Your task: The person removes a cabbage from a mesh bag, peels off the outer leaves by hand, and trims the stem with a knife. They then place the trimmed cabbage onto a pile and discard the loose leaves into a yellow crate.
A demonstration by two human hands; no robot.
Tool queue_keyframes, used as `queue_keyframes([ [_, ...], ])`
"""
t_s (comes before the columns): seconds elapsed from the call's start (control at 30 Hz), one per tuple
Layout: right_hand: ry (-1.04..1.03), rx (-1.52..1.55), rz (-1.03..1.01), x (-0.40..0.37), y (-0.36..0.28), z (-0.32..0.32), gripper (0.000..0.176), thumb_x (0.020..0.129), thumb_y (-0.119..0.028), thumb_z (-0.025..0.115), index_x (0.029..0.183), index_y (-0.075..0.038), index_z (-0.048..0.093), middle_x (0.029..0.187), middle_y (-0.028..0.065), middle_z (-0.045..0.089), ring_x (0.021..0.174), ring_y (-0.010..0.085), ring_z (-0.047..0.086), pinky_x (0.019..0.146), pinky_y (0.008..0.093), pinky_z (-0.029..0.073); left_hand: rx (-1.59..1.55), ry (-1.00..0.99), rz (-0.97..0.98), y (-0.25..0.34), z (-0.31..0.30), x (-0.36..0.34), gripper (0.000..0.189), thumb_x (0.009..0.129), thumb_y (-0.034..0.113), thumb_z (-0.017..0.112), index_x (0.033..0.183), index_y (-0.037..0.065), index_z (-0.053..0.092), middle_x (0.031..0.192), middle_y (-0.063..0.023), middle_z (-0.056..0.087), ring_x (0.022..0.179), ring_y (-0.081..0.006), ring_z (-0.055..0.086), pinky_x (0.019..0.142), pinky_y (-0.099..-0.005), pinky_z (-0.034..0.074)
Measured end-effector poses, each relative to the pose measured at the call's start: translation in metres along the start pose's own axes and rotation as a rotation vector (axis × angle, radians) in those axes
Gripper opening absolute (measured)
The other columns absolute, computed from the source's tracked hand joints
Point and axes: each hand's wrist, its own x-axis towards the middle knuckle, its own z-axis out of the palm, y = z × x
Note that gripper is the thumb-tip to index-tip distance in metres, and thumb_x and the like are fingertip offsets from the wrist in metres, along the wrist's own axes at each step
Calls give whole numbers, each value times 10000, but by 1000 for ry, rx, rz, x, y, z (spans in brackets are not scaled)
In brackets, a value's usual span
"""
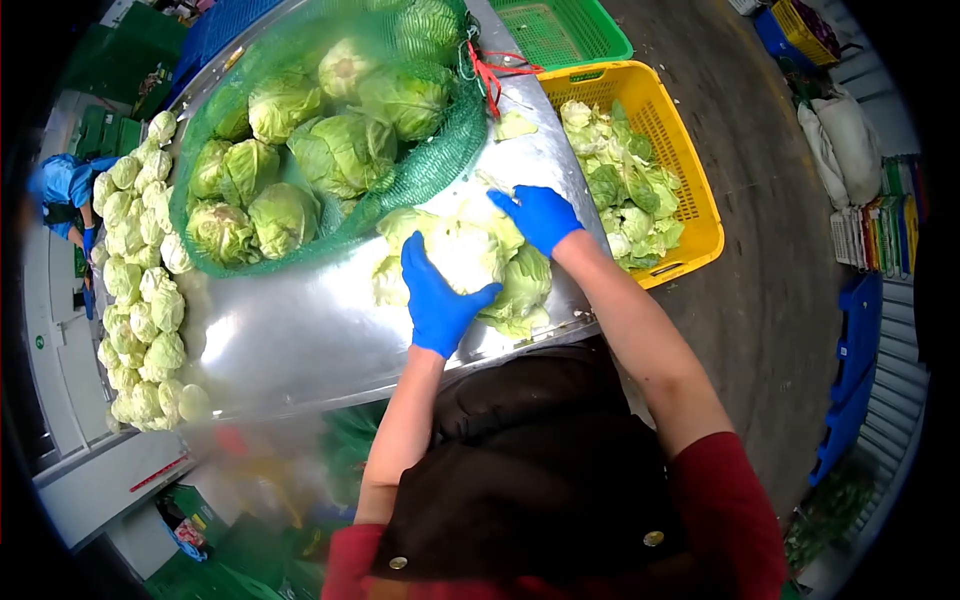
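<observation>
A pale green cabbage (467,254) lies on the steel table near its right edge, with loose outer leaves (522,294) spread around and under it. My left hand (440,303), in a blue glove, cups the cabbage's near left side, thumb and fingers curved around it. On the far right side, my right hand (543,219), also blue-gloved, is at the edge of the leaves, its visible fingers apart and reaching left. Its underside is hidden. Just beyond is a green mesh sack (440,175) holding several untrimmed cabbages (343,155).
A yellow crate (705,215) of stripped leaves stands against the table's right edge, with a green crate (565,30) behind it. Trimmed cabbages (140,290) are piled along the table's left. A person in blue (68,185) stands beyond them. Red ties (492,78) hang from the sack.
</observation>
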Motion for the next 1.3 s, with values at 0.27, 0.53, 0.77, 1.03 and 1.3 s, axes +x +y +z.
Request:
queue_keyframes([
  [0.27, 43, 14, 237, -25, 41, 17, 552, 806, -385, 671, 1237, -55, 568, 914, 172, 689, 804, 355, 668, 717, 430, 533, -306, -20, 140, -54, -5, -24, 1241, 553, 321, 901, 1469, -4, 128, 1481, -208, 199, 1379, -336, 245, 1145, -399, 226],
  [0.53, 55, -59, -478, -76, -36, -4, 734, 876, -421, 594, 1494, -203, 262, 1407, 195, 446, 758, 303, 684, 603, 356, 554, -277, 46, 23, -21, 13, -9, 1281, 614, 371, 868, 1492, -18, 20, 1536, -252, 124, 1411, -362, 222, 1135, -389, 260],
  [0.77, 51, -113, -411, -43, -44, -5, 779, 854, -431, 639, 1485, -182, 257, 1368, 193, 473, 766, 291, 678, 619, 385, 545, 2, 29, 7, -1, 10, -16, 1353, 589, 429, 861, 1484, -41, -38, 1548, -285, 28, 1433, -401, 140, 1139, -392, 253],
  [1.03, -52, 41, -550, -32, -22, 1, 623, 797, -395, 696, 1334, -143, 505, 1080, 159, 635, 853, 336, 662, 752, 412, 532, -86, -7, 74, 7, 10, -25, 1337, 570, 367, 884, 1476, -67, 1, 1526, -305, 100, 1413, -421, 180, 1143, -408, 243],
  [1.3, -294, 324, -115, 16, -25, 2, 326, 803, -358, 703, 965, -75, 702, 829, 166, 690, 738, 294, 675, 697, 391, 521, 52, 76, 244, -13, 4, -48, 1237, 620, 453, 845, 1470, -75, 116, 1506, -338, 117, 1406, -468, 168, 1148, -469, 204],
])
